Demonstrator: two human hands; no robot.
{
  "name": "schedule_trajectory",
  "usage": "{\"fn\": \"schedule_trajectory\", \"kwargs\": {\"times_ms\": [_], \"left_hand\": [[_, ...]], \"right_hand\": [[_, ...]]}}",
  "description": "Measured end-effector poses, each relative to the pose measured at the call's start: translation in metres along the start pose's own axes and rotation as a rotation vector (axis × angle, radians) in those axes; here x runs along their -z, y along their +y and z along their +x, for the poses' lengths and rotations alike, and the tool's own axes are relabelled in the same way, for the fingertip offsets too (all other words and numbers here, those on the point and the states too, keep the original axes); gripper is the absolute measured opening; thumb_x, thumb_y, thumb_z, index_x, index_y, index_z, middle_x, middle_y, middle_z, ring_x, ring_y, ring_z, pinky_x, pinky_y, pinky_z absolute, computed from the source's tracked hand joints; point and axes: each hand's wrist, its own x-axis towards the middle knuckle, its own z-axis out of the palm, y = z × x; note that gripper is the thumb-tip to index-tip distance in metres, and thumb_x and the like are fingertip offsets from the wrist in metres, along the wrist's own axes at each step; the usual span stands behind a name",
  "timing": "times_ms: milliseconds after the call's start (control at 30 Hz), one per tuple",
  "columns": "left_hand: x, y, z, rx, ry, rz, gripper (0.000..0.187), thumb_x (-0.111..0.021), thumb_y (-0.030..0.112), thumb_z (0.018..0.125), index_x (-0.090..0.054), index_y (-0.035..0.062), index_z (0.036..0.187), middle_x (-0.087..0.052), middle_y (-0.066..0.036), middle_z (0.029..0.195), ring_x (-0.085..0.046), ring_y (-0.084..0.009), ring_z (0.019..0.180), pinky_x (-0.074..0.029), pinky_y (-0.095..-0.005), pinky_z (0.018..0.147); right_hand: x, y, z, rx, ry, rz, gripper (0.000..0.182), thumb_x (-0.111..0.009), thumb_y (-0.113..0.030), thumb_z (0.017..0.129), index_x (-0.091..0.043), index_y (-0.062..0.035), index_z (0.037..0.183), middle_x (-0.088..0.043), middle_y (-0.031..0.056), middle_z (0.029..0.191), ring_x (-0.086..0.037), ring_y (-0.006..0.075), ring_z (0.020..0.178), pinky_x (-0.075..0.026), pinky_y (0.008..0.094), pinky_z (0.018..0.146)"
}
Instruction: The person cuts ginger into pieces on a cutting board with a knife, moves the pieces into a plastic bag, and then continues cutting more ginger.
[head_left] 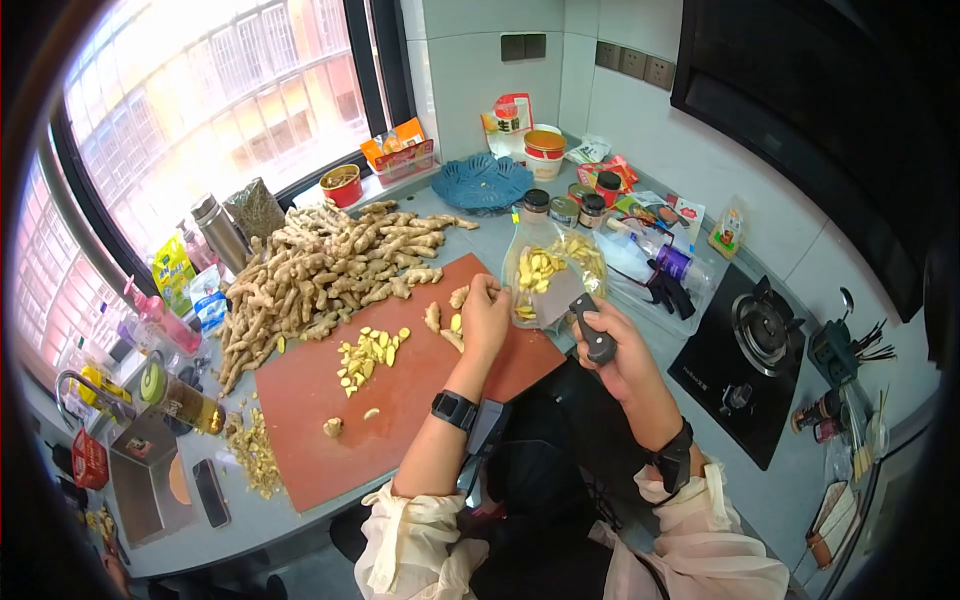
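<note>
My right hand (622,352) is wrapped round the black handle of a cleaver (556,300), whose wide blade sits at the mouth of a clear plastic bag (514,262) with ginger slices inside. My left hand (487,312) has its fingers curled together at the bag's near left edge; what they hold is too small to make out. Beside it, ginger pieces (433,317) lie on the red-brown cutting board (300,400). A group of cut slices (368,356) rests mid-board, and one small knob (332,427) is nearer the front.
A large heap of whole ginger (320,255) stands behind the board. Peelings (252,450), a phone (211,492) and a sink (150,480) are at left. Behind are a blue basket (482,184) and jars (564,210); a gas stove (740,365) is at right.
</note>
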Motion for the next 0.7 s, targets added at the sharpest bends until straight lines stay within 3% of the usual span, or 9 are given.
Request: {"fn": "schedule_trajectory", "kwargs": {"times_ms": [200, 533, 600, 700], "left_hand": [[-0.006, -0.004, 0.0, 0.024, -0.028, -0.055, 0.013, -0.068, 0.007, 0.093, -0.057, 0.002, 0.097, -0.057, 0.0, 0.073, -0.053, -0.0078, 0.065, -0.044, -0.0257, 0.06], [0.005, 0.012, -0.011, -0.048, 0.002, -0.008, 0.018, -0.07, 0.008, 0.09, -0.058, 0.0014, 0.103, -0.061, -0.002, 0.08, -0.057, -0.0093, 0.071, -0.048, -0.0265, 0.066], [0.006, 0.012, -0.011, -0.029, -0.022, -0.015, 0.019, -0.069, 0.008, 0.091, -0.059, 0.0013, 0.105, -0.062, -0.002, 0.081, -0.058, -0.01, 0.072, -0.049, -0.0271, 0.067], [0.009, 0.013, -0.014, -0.013, -0.048, 0.0, 0.021, -0.069, 0.009, 0.091, -0.061, 0.0014, 0.109, -0.063, -0.003, 0.082, -0.059, -0.0112, 0.074, -0.05, -0.028, 0.069]], "right_hand": [[0.005, -0.008, -0.006, -0.003, -0.021, -0.016, 0.058, -0.061, -0.023, 0.095, -0.044, -0.0001, 0.146, -0.062, 0.0094, 0.088, -0.056, 0.011, 0.06, -0.04, 0.0244, 0.052], [-0.007, -0.011, -0.018, 0.129, -0.009, -0.278, 0.063, -0.064, -0.022, 0.09, -0.046, -0.0006, 0.147, -0.059, 0.0064, 0.092, -0.055, 0.0091, 0.069, -0.045, 0.0216, 0.059], [-0.006, -0.01, -0.021, 0.096, -0.052, -0.266, 0.066, -0.066, -0.019, 0.09, -0.044, -0.0017, 0.15, -0.06, 0.004, 0.11, -0.055, 0.0097, 0.091, -0.044, 0.0236, 0.079], [-0.002, -0.008, -0.023, 0.08, -0.056, -0.3, 0.068, -0.066, -0.018, 0.089, -0.043, -0.0015, 0.15, -0.06, 0.0043, 0.114, -0.054, 0.0096, 0.095, -0.043, 0.0231, 0.083]]}}
